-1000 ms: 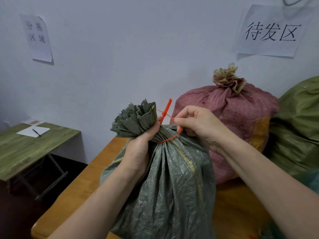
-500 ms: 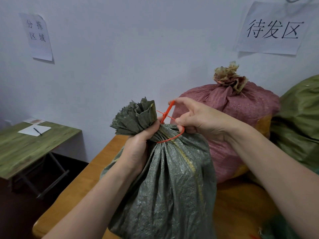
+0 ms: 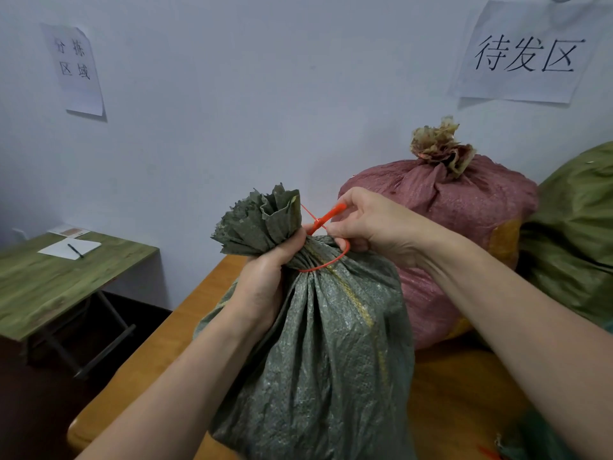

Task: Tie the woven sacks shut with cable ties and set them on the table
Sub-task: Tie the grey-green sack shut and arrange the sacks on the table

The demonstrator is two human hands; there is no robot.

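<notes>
A grey-green woven sack [image 3: 325,353] stands upright on the orange wooden table [image 3: 159,353], its mouth gathered into a frilled bunch. My left hand [image 3: 265,277] grips the bunched neck from the left. An orange cable tie [image 3: 326,242] loops loosely round the neck, its tail sticking up to the right. My right hand [image 3: 374,227] pinches the tie's tail and head just right of the neck. Behind stands a red woven sack [image 3: 464,207], its neck tied shut.
A large olive-green sack [image 3: 577,234] lies at the right edge. A low green folding table [image 3: 43,287] with paper and a pen [image 3: 75,250] stands to the left across a dark floor gap. Two paper signs hang on the white wall.
My right hand has shifted from the loop's side up to the tie's tail, fingers reaching its orange tip. The left hand keeps its grip on the neck; the loop looks about the same size.
</notes>
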